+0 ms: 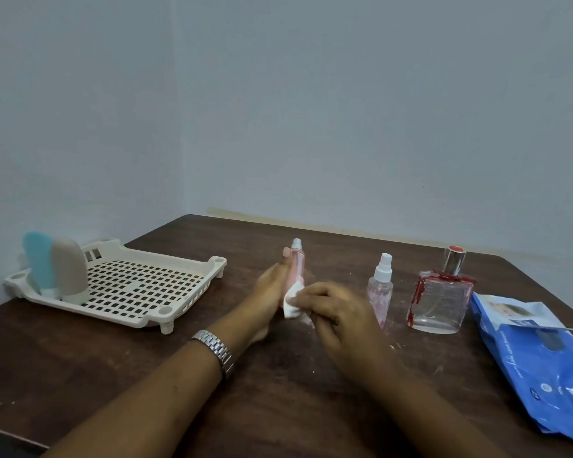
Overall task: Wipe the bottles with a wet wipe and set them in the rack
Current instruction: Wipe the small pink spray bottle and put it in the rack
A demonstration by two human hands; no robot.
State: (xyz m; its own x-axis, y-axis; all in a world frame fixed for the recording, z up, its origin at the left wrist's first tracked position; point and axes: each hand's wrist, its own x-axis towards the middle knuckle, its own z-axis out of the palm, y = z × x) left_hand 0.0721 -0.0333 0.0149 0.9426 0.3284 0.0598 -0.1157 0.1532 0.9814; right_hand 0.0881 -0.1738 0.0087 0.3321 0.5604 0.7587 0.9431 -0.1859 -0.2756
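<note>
Gripping the slim pink spray bottle (295, 264) upright above mid-table, the left hand (270, 289) is wrapping its body while the right hand (336, 309) is pinching the wet wipe (293, 302) against its lower end. It's looking light, smooth and probably slippery once damp, so mid-body is seeming the safest hold. The rack (192, 294) is sitting well off left.

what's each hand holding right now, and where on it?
Left hand grips the slim pink bottle around its lower body, top free. Right hand pinches a white wet wipe against the bottle's base.
</note>
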